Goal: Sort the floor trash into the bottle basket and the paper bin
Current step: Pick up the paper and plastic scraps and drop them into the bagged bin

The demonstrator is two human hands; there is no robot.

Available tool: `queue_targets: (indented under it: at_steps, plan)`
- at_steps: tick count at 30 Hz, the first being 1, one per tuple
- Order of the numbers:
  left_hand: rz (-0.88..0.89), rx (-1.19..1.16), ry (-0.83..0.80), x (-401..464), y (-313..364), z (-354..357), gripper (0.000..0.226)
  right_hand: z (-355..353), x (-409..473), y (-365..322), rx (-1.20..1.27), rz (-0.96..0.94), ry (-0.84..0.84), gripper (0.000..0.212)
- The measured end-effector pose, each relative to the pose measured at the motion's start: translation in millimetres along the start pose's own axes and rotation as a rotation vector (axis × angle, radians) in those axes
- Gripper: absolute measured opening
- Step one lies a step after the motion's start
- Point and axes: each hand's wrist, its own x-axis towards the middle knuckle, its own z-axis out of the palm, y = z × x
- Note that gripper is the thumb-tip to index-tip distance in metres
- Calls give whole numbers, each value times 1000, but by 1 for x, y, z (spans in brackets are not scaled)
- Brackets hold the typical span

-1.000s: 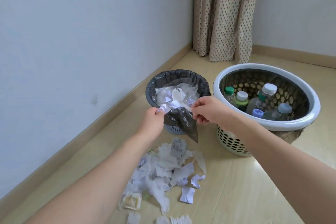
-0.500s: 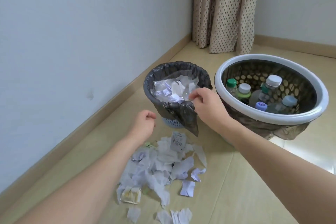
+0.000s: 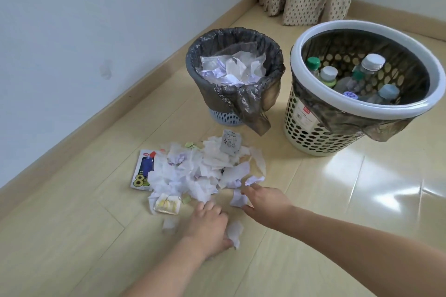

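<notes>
Paper scraps (image 3: 193, 171) piled on floor in front of paper bin (image 3: 212, 89). Left hand (image 3: 208, 226) down on scraps, grip unclear. Right hand (image 3: 265, 202) loosely spread over a scrap (image 3: 237, 199). Bottle basket (image 3: 313, 128) far right, bottles inside.

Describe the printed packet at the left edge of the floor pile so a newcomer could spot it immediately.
Start at the small grey bin lined with a dark plastic bag beside the wall, then drop to the heap of torn white paper scraps on the pale wooden floor in front of it. At the heap's left edge lies a flat white printed packet, partly covered by scraps. Unlike the plain scraps, it carries blue, red and yellow-green print.
</notes>
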Motion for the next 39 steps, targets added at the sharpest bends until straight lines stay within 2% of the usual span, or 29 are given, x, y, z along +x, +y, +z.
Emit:
queue_targets:
  at_steps: [5, 9, 12, 13, 17, 21, 23, 26, 28, 30, 32, 34, 37, 39]
  plan:
    - [-30, -76, 78, 1, 5, 17, 27, 3, 16, -8, -78, 48, -87, 52]
    - [-41, -115, 111, 1, -9, 15, 23, 11, 25, -15, -165, 71, -130, 39]
    - [-76, -302, 168, 2, -24, -1, 6, 11, 28, -18, -186, 74, -139, 30]
    - [-102, -380, 194, 2, -29, -7, 7, 9, 29, -19, -184, 64, -145, 27]
    - [-253, -892, 281, 3, -47, -45, 8, -10, 25, -20, 14, -4, -175, 28]
    - [-239, -1097, 477, 15, -70, -101, 12, -74, 29, -19, 316, -21, -216, 28]
    - [-219, -1148, 610, 25, -82, -139, 11, -121, 31, -13, 435, 1, -143, 30]
    - [-222, -1211, 783, 42, -95, -207, 15, -189, 35, 1, 653, 109, 137, 26]
    - [-275, -1277, 819, 58, -98, -249, 11, -222, 44, 9, 751, 197, 356, 28]
    - [-332, -1374, 773, 73, -95, -281, 12, -244, 60, 17, 791, 274, 524, 30]
    - [-339, -1481, 657, 85, -89, -298, 20, -257, 78, 22, 835, 357, 547, 28]
    - [-338, -1487, 585, 88, -83, -303, 33, -259, 90, 25, 946, 414, 489, 17]
    - [-358, -1355, 614, 82, -85, -293, 36, -244, 93, 31, 916, 412, 476, 41]
    - [-363, -1240, 654, 72, -91, -274, 27, -230, 82, 28, 784, 342, 573, 38]
